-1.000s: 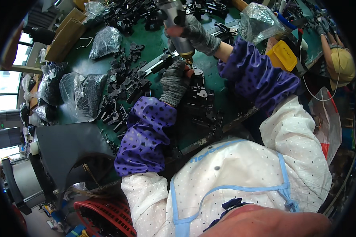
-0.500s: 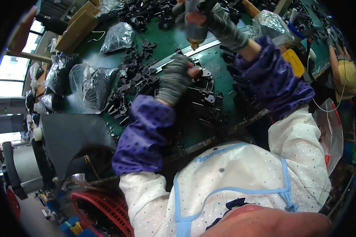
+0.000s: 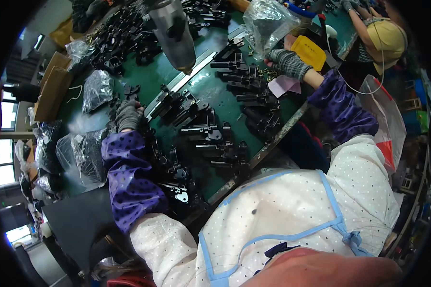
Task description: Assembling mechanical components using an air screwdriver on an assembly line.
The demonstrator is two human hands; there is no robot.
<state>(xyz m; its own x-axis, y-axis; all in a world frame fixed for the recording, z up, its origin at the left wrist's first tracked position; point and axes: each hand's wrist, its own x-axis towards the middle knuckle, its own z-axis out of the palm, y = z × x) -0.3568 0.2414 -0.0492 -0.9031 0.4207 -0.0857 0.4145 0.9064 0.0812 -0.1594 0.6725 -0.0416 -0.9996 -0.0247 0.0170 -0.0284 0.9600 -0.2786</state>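
Observation:
My left hand (image 3: pixel 128 115), in a grey knit glove with bare fingertips, is at the edge of a pile of black metal parts (image 3: pixel 129 36). Its fingers are curled; what they hold, if anything, is hidden. My right hand (image 3: pixel 289 63), gloved the same way, reaches beside a clear plastic bag (image 3: pixel 268 24) and small brass-coloured screws (image 3: pixel 269 74). Its fingers are drawn together, and I cannot make out anything in them. Between my hands, black metal assemblies (image 3: pixel 215 149) lie in rows on the green tabletop (image 3: pixel 227 184). A power screwdriver (image 3: pixel 174 38) hangs above the table, out of both hands.
A metal strip (image 3: pixel 196 71) crosses the table. A pink slip (image 3: pixel 285 86) and a yellow tray (image 3: pixel 308 52) lie by my right hand. Bagged parts (image 3: pixel 83 155) and cardboard (image 3: pixel 52 91) stand at left. Another person in yellow (image 3: pixel 385 43) works at far right.
My right hand has let go of the power screwdriver and moved right, to the screws. My left hand has left the assembly in the middle and moved left, to the pile.

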